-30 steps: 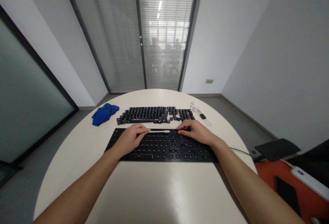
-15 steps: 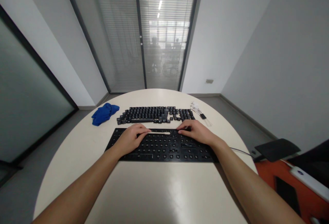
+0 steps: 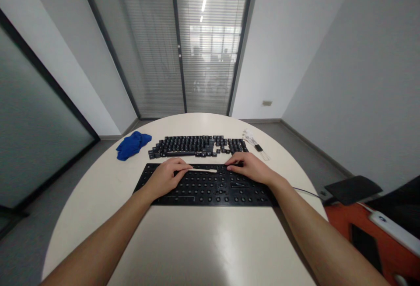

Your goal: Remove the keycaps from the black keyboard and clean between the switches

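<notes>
A black keyboard base (image 3: pixel 203 194), stripped of its keycaps, lies flat on the table in front of me. My left hand (image 3: pixel 167 175) rests over its left part, thumb and index finger pinched on a pale cotton swab (image 3: pixel 203 170). The swab points right, lying over the upper key rows. At the far edge of the base, right of the swab tip, my right hand (image 3: pixel 249 168) holds the rim between thumb and fingers; its lower fingers are partly hidden. Behind the base sit the removed black keycaps (image 3: pixel 183 144), laid out in keyboard order.
A crumpled blue cloth (image 3: pixel 131 146) lies at the far left of the round cream table (image 3: pixel 177 242). White cotton swabs or similar bits (image 3: pixel 248 135) and a small black-and-wire tool (image 3: pixel 259 148) are at the far right. A cable (image 3: pixel 306 192) runs off the right edge toward an orange surface (image 3: pixel 341 229).
</notes>
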`<move>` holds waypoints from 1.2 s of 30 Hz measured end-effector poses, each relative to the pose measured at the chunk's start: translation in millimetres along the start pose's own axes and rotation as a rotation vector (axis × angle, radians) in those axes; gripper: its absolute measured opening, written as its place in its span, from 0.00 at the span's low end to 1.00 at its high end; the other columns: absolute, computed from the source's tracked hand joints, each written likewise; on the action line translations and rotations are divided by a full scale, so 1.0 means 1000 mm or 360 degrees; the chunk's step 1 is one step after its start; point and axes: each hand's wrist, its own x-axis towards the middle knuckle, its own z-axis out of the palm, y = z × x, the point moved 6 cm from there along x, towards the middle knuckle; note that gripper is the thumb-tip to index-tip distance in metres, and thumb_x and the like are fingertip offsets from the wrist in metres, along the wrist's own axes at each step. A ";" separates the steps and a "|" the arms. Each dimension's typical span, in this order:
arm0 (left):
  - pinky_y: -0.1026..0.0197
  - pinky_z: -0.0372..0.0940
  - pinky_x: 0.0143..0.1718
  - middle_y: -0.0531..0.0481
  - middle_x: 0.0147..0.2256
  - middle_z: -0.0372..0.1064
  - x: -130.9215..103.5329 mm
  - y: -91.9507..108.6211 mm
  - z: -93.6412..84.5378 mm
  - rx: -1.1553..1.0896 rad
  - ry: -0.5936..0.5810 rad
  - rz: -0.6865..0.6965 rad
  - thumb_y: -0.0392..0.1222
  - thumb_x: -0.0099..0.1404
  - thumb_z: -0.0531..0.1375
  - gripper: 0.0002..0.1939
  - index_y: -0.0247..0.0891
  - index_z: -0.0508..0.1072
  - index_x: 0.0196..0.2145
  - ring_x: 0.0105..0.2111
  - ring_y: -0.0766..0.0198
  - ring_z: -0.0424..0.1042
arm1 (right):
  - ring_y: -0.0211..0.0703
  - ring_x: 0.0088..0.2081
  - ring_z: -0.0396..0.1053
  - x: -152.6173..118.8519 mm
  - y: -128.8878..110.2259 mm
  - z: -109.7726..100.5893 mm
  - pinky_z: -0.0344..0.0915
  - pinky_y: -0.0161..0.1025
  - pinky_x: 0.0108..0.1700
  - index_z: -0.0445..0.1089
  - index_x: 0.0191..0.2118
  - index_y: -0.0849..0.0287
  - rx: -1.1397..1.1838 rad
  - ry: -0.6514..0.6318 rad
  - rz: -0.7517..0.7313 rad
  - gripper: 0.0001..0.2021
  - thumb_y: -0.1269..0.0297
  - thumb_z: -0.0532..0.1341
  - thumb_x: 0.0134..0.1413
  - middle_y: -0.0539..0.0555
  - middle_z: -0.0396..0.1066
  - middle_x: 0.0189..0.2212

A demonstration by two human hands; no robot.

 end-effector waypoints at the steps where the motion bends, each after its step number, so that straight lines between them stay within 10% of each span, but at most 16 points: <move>1: 0.55 0.66 0.47 0.48 0.40 0.76 0.000 0.000 0.000 0.0006 -0.0008 0.0004 0.39 0.70 0.57 0.11 0.43 0.80 0.43 0.42 0.58 0.73 | 0.45 0.40 0.74 0.000 0.000 0.000 0.69 0.43 0.45 0.79 0.40 0.54 -0.0002 -0.0001 0.0004 0.08 0.60 0.65 0.58 0.53 0.78 0.38; 36: 0.57 0.66 0.44 0.47 0.40 0.74 -0.005 0.015 0.003 0.0044 -0.0161 0.0328 0.38 0.71 0.55 0.13 0.44 0.79 0.46 0.41 0.60 0.71 | 0.46 0.41 0.73 -0.004 0.001 -0.002 0.69 0.42 0.45 0.76 0.45 0.57 -0.0104 -0.0068 0.0079 0.11 0.65 0.62 0.57 0.55 0.77 0.41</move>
